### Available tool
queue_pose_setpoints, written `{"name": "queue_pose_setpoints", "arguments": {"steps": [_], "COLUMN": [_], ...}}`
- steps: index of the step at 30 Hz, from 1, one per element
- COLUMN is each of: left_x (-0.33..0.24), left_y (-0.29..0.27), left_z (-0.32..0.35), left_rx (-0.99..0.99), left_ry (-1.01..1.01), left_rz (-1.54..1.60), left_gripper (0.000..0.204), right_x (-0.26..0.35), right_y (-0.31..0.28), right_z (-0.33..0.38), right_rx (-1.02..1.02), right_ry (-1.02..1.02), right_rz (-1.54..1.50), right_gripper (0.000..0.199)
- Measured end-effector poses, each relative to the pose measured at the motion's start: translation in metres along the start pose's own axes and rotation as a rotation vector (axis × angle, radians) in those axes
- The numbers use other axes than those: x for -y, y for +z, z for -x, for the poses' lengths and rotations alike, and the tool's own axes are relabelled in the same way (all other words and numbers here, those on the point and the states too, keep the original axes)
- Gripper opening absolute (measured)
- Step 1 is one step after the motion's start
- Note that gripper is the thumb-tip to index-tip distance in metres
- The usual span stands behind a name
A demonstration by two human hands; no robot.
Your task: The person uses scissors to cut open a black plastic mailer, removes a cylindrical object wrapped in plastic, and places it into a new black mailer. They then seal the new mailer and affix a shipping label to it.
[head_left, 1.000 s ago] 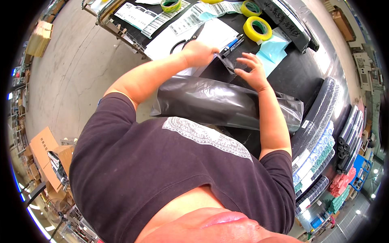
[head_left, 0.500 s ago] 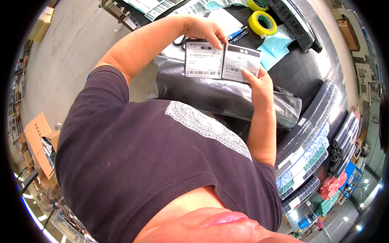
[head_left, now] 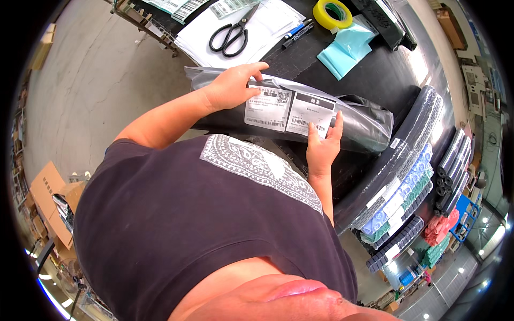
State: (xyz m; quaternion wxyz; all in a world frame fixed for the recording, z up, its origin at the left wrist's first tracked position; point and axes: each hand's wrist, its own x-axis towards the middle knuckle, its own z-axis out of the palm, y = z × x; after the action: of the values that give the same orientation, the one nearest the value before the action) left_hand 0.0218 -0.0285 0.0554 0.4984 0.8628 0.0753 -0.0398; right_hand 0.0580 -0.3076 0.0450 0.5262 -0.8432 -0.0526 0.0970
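A long grey plastic mailing bag [head_left: 353, 122], bulging with contents, lies across the near part of the table. Two white printed labels sit side by side on its upper face: a left label [head_left: 267, 111] and a right label [head_left: 311, 113] with a dark band along its top. My left hand [head_left: 233, 86] rests on the bag at the left label's upper corner, thumb and fingers apart. Over the lower right edge of the right label, my right hand [head_left: 324, 147] touches with its thumb and fingers spread.
Beyond the bag, black-handled scissors [head_left: 229, 38] lie on white paper sheets [head_left: 193, 38], near pens [head_left: 297, 34]. Yellow tape [head_left: 332, 15] and a light-blue plastic piece [head_left: 347, 51] are farther right. Wrapped rolls [head_left: 399, 155] border the right side.
Both hands have come down toward me with the labels, which now lie against the bag instead of being held above it. Scissors and paper sheets have come into plain sight.
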Motion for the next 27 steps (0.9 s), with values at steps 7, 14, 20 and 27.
{"name": "queue_pose_setpoints", "arguments": {"steps": [7,14,20,27], "left_x": [0.005,0.008,0.002,-0.015], "left_y": [0.018,0.026,0.022,0.048], "left_z": [0.002,0.006,0.008,0.029], "left_rx": [-0.198,-0.272,-0.314,-0.19], "left_ry": [0.136,0.175,0.162,0.567], "left_rz": [0.014,0.011,-0.149,-0.67], "left_gripper": [0.057,0.051,0.046,0.05], "right_x": [-0.015,0.002,0.02,-0.012], "right_y": [0.004,-0.002,0.027,0.039], "right_z": [-0.003,-0.003,-0.021,-0.029], "right_rx": [-0.062,-0.251,0.199,0.164], "right_ry": [-0.148,-0.588,-0.887,-0.9], "right_rz": [-0.055,0.736,0.734,0.801], "right_gripper": [0.062,0.047,0.046,0.056]}}
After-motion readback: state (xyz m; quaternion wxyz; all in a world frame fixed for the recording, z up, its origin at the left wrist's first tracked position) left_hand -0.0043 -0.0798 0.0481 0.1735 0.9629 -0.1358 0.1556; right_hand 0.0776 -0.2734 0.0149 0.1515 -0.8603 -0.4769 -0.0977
